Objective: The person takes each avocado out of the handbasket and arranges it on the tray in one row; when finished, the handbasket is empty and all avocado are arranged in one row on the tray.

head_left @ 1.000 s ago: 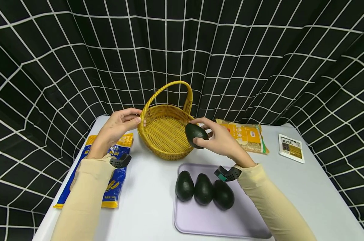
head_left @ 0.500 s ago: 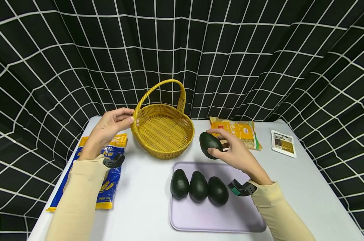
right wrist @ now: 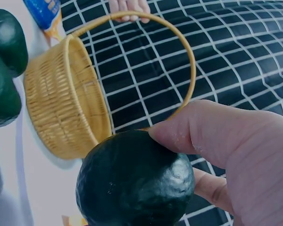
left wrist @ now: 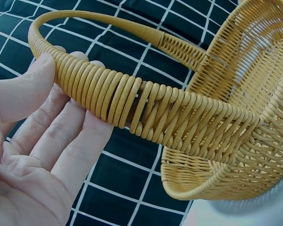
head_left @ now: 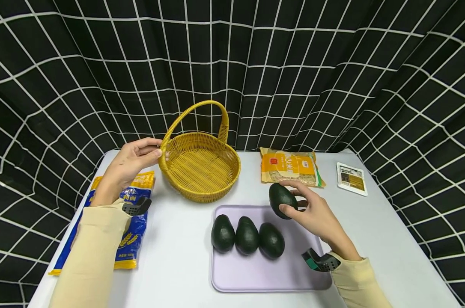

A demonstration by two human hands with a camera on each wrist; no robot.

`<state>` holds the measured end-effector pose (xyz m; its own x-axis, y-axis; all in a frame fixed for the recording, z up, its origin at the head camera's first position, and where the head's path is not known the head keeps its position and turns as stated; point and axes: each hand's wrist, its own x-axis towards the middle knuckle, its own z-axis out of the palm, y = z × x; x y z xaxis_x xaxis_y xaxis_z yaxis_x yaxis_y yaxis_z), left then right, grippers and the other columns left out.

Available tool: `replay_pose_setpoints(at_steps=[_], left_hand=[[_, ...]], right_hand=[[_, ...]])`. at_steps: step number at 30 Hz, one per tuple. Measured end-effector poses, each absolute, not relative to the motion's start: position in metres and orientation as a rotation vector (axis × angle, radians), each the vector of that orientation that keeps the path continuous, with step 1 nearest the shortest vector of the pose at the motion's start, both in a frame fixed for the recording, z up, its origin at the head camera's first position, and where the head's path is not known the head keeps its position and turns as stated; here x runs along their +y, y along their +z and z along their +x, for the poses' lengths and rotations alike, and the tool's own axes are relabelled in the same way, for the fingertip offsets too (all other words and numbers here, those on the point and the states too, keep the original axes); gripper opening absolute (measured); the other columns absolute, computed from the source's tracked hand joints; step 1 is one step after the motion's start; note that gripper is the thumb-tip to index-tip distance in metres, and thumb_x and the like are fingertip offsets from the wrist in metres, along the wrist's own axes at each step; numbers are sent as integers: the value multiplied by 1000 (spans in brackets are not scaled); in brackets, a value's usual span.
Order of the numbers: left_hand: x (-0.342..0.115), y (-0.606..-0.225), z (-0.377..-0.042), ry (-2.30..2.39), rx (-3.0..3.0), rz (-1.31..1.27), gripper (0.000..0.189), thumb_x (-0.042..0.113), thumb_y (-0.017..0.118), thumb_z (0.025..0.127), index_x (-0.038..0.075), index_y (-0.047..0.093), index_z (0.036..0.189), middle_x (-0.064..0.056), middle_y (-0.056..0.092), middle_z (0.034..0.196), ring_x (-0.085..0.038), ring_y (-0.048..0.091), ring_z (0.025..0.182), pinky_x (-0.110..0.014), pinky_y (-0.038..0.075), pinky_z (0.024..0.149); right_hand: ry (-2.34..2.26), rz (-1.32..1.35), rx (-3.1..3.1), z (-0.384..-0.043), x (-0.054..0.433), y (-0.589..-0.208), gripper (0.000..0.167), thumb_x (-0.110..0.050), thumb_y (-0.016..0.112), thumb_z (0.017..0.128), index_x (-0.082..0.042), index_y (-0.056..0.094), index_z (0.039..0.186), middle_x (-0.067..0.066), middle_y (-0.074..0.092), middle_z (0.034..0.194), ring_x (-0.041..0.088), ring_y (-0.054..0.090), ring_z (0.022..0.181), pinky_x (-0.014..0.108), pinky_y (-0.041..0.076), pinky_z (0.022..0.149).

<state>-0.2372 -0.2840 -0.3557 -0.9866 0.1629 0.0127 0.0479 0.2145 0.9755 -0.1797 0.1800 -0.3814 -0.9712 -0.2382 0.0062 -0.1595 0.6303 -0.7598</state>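
Observation:
My right hand (head_left: 313, 209) pinches a dark green avocado (head_left: 281, 200) between thumb and fingers, above the far right part of a lilac tray (head_left: 255, 273). In the right wrist view the same avocado (right wrist: 134, 181) fills the lower middle, its underside hidden. Three more avocados (head_left: 247, 235) lie side by side on the tray. With thumb and fingertips my left hand (head_left: 130, 164) grips the handle of a yellow wicker basket (head_left: 201, 171), which holds nothing. Close up in the left wrist view, the thumb and fingers lie around the wrapped handle (left wrist: 99, 92).
A blue and yellow pasta packet (head_left: 134, 226) lies under the left forearm. Behind the tray lies an orange bag of grain (head_left: 292, 167), with a small white-framed packet (head_left: 352, 179) to its right. A black gridded curtain (head_left: 232, 64) hangs around the white table (head_left: 174, 256).
My right hand has carried the avocado away from the basket, rightward and nearer, to above the tray. The left hand keeps its hold on the handle. The whole head view has shifted slightly.

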Motion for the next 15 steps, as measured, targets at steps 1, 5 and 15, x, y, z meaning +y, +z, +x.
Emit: replay_pose_setpoints(at_steps=[1, 5, 15], left_hand=[[-285, -356, -237, 1894, 2381, 206, 45, 23, 60, 103, 2, 50, 141, 11, 72, 109, -3, 69, 104, -14, 54, 92], [-286, -355, -235, 1888, 2389, 212, 45, 25, 61, 103, 3, 51, 141, 11, 71, 112, -3, 68, 105, -14, 54, 92], [-285, -356, -235, 1911, 2376, 238, 40, 24, 61, 103, 6, 54, 137, 11, 72, 110, -2, 68, 103, -12, 54, 91]], right_hand=[[-1271, -328, 2754, -177, 182, -383, 53, -30, 76, 91, -34, 55, 140, 11, 60, 137, 29, 68, 108, 39, 56, 84], [-1292, -264, 2753, -166, 189, -388, 52, -30, 76, 91, -34, 55, 139, 13, 60, 137, 30, 68, 108, 38, 57, 84], [-1330, -114, 2718, -142, 209, -405, 53, -31, 77, 91, -34, 55, 139, 16, 62, 134, 30, 68, 104, 33, 57, 75]])
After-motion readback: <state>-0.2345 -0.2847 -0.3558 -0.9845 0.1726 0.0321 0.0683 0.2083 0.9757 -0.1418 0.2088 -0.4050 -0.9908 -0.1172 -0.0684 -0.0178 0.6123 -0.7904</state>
